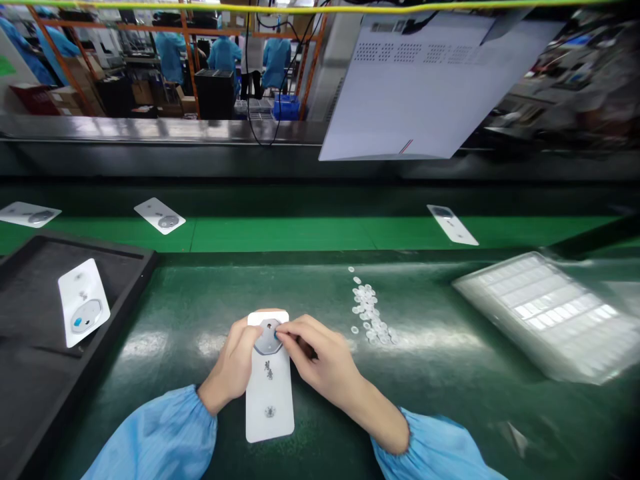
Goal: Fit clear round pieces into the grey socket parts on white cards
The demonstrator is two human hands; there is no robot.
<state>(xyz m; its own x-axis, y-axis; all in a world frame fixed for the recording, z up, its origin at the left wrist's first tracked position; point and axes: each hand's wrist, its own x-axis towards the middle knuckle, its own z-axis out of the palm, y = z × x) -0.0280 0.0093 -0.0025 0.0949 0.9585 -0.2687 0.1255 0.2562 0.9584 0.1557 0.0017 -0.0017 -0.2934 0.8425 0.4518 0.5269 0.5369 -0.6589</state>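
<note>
A white rounded panel (271,393) with dark printed marks and a grey recess (267,340) at its far end is in front of me. My left hand (233,360) grips its far left edge, thumb on the recess. My right hand (320,353) is closed in a pinch at the recess's right side, where a bit of blue shows at the fingertips. Whatever the pinch holds, if anything, is hidden. Beyond my right hand, several small clear discs (367,307) lie scattered on the green work surface (210,287).
At left, a black tray (30,307) holds a similar panel (83,300) with a blue dot. Further panels (160,215) lie on the green belt (280,233) behind. A clear compartmented tray (560,320) is at right. A white metal casing (400,100) hangs overhead. People in blue work across the aisle.
</note>
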